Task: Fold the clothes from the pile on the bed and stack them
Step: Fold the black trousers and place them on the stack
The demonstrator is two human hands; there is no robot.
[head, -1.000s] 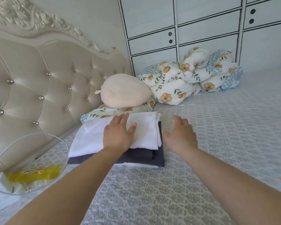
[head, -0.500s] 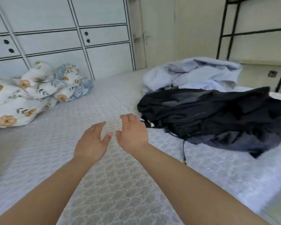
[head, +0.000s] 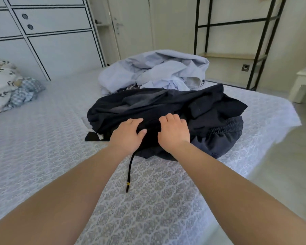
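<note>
Both hands have reached forward, fingers curled into dark clothes.

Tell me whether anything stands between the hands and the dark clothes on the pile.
Nothing visible does. The left hand and right hand already rest on the dark clothes, fingers curling into the fabric. The light blue clothes lie behind, out of the way.

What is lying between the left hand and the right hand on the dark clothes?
In the head view, only a raised fold of the dark clothes lies between the left hand and the right hand; both hands are on that pile.
</note>
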